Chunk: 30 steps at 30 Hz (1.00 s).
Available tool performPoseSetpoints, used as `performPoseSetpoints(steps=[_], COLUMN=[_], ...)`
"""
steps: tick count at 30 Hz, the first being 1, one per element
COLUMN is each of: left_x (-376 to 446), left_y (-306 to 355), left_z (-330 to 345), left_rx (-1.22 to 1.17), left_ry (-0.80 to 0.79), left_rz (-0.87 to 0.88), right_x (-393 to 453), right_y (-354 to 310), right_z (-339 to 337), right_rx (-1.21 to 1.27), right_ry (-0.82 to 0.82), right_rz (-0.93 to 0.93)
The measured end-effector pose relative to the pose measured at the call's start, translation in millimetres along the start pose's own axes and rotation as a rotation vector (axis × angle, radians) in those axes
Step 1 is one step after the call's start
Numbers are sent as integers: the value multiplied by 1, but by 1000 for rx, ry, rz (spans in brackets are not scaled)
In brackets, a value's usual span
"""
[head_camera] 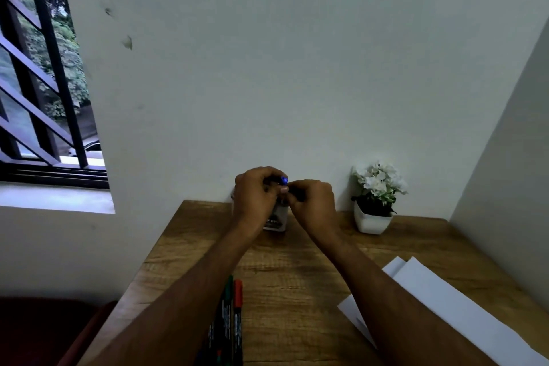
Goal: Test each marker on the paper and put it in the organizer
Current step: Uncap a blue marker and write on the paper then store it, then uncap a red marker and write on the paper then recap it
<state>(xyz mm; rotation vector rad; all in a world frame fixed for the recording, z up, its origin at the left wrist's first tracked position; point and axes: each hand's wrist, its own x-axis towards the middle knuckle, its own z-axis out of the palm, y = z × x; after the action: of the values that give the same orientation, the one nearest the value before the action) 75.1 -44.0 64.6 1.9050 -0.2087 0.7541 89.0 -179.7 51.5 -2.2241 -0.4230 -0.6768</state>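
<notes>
Blue marker [283,181] held up over the organizer [277,218] at the desk's [297,270] far edge, w/ both hands on it; left hand [257,192] fingers curled round one end, right hand [313,199] pinching the other; more markers [233,315] lie near the left forearm; paper [439,303] to the right; potted plant [375,199] by the wall.

Both hands [285,196] together, fingers curled

organizer [276,218] label print (too blurred), unreadable
</notes>
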Motion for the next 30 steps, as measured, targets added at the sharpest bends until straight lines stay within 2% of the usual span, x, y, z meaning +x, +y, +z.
performPoseSetpoints(steps=[7,16,20,25,30], left_x=[-2,-16,-38,-67,-79], left_y=[-8,-13,-24,-37,-43], left_z=[9,3,-6,-28,-58], left_rx=[69,68,116,199,326], left_ry=[-60,-36,-112,-325,-530], left_rz=[0,-27,-41,-57,-69], right_x=[-6,-21,-42,-80,-110], right_y=[5,5,5,-3,-20], right_z=[0,-4,-3,4,13], right_rx=[-7,16,20,44,45], right_ry=[18,85,98,-47,-288], right_rz=[1,2,18,27,175])
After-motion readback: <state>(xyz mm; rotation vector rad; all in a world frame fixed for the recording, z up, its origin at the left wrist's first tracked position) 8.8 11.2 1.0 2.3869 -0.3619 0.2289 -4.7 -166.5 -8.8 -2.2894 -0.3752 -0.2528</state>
